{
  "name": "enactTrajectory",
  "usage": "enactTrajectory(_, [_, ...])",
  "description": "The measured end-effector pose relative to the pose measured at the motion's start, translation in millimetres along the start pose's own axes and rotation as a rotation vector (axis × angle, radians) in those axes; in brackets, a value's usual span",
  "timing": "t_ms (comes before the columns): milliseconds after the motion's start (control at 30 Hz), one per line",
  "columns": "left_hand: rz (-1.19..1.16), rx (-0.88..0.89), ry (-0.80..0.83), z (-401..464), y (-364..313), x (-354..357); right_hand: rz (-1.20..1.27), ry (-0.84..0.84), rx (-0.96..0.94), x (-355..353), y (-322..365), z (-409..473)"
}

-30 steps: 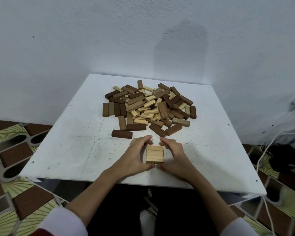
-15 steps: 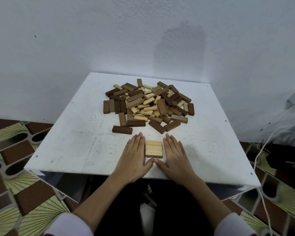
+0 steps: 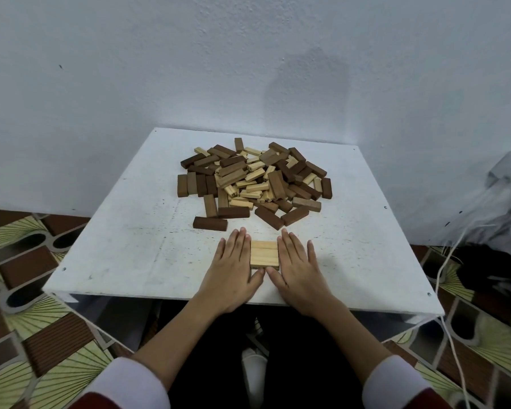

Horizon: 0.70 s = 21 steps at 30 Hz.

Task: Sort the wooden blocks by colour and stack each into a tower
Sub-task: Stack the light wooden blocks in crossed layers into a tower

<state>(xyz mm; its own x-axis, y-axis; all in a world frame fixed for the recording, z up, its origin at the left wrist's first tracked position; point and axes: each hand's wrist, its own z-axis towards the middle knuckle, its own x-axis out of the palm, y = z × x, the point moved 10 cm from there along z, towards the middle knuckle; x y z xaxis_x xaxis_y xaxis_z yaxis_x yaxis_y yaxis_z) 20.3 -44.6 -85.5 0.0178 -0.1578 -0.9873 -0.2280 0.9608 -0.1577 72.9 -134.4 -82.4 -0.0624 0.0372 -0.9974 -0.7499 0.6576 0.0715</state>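
Head view: left hand (image 3: 232,268) and right hand (image 3: 300,271) — fingers straight, flat — press the light block stack (image 3: 264,254) between them.

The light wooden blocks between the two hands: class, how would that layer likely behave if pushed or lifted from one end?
The light wooden blocks look rigid, so they should slide flat on the white table rather than roll. Seams show separate pieces, so a one-sided push would probably split them; the left hand and right hand flank both sides. Lifted, they likely come apart.

Matt pale wooden blocks (image 3: 264,254) (visible grain); scuffed white table (image 3: 130,246).
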Motion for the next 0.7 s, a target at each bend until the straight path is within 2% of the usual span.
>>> enactTrajectory(700, [0.045,0.005,0.021,-0.3,-0.8,1.6,-0.085,0.043,-0.003,2.6,1.0,-0.5])
